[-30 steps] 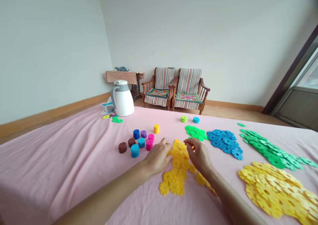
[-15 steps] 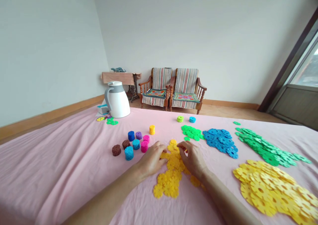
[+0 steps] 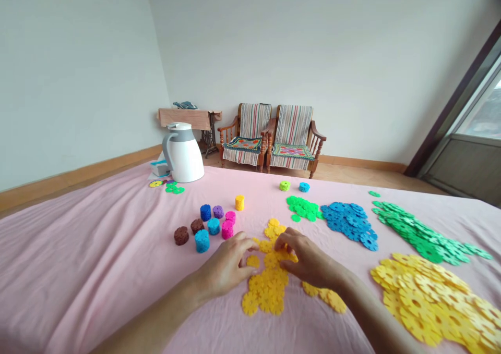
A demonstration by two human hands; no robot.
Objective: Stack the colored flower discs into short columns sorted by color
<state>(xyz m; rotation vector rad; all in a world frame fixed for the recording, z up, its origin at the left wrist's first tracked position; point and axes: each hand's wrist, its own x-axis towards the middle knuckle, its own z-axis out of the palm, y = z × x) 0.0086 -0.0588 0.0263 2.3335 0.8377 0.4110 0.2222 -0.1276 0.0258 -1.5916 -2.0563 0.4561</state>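
A loose pile of yellow snowflake discs (image 3: 268, 286) lies on the pink cloth between my two hands. My left hand (image 3: 229, 264) rests at the pile's left side, thumb and fingers curved and apart, with nothing visible in them. A single yellow disc shows near its thumb. Over the right side of the pile is my right hand (image 3: 307, 257), its fingers bent down and its thumb apart from them. Yellow discs show under those fingers, partly hidden. Several more yellow discs (image 3: 332, 300) lie by my right wrist.
Left of the pile stand short stacks of discs, including a pink stack (image 3: 227, 230) and a brown stack (image 3: 181, 235). Blue discs (image 3: 350, 223), green discs (image 3: 415, 231) and a large yellow heap (image 3: 430, 296) spread to the right. A white jug (image 3: 186, 156) stands at the back left.
Both hands have come slightly nearer to me and their fingers have spread. The yellow discs by my right wrist are less covered now.
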